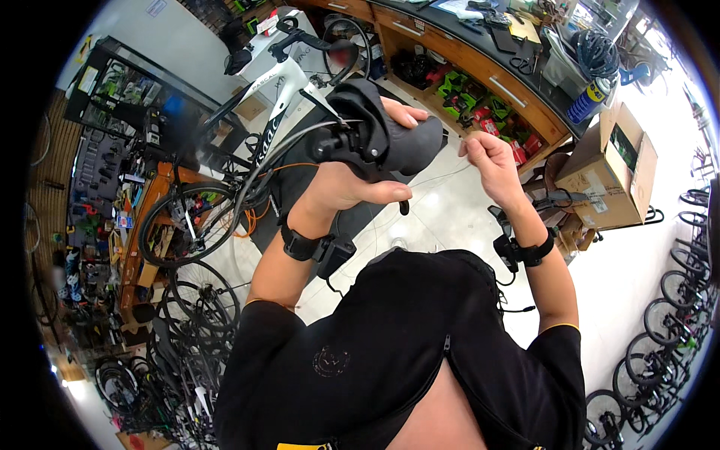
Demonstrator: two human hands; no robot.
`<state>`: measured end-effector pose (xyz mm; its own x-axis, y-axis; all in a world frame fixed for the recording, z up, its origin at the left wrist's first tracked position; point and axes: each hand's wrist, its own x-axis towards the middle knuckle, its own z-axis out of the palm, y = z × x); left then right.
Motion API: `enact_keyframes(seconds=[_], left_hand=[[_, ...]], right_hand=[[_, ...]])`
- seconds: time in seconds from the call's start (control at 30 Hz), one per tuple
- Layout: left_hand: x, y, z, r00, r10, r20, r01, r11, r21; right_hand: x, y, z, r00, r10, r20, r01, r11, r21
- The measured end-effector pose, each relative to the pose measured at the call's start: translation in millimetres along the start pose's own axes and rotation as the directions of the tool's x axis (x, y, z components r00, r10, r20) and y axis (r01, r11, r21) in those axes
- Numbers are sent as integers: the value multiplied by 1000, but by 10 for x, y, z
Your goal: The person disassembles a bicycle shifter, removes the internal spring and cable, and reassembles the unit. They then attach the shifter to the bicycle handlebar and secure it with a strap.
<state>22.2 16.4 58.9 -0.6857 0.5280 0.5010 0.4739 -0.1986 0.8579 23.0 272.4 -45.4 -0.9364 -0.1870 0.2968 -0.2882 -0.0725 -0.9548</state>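
Note:
My left hand (345, 187) is wrapped around a black road-bike brake-shift lever (375, 142), thumb along its near side and fingers over the far side. The rubber hood looks partly folded back. A grey cable housing (289, 142) curves from the lever down toward a white road bike (289, 86). To the right, my right hand (491, 165) is closed in a pinch on a thin inner cable (439, 177), which trails leftward below the lever. Whether the cable enters the lever is hidden by my left hand.
A workbench (420, 26) with drawers spans the back, holding a blue-and-yellow spray can (589, 101). An open cardboard box (592, 184) stands at the right. Tools (105, 169) fill the left wall, and several bikes (667, 319) line the right. An orange cable (259, 221) hangs by the bike.

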Motion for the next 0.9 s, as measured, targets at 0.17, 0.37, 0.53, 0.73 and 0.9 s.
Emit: enact_keyframes(seconds=[0.17,0.37,0.53,0.73,0.9], left_hand=[[-109,149,-124,998,4,-65,-6,1000,-27],[-192,114,-78,997,-76,-3,76,997,19],[-118,107,7,998,-39,-43,44,991,123],[-46,110,35,999,-9,48,4,994,111],[-59,155,93,999,-48,-8,49,997,58]], right_hand=[[-371,1300,-748,982,157,-105,-187,886,-425],[-1021,2163,-1400,855,500,-136,-506,749,-428],[-502,1601,-1125,936,324,140,-183,783,-595],[122,-226,16,908,73,413,-140,981,132],[116,-46,-15,969,50,244,-66,996,56]])
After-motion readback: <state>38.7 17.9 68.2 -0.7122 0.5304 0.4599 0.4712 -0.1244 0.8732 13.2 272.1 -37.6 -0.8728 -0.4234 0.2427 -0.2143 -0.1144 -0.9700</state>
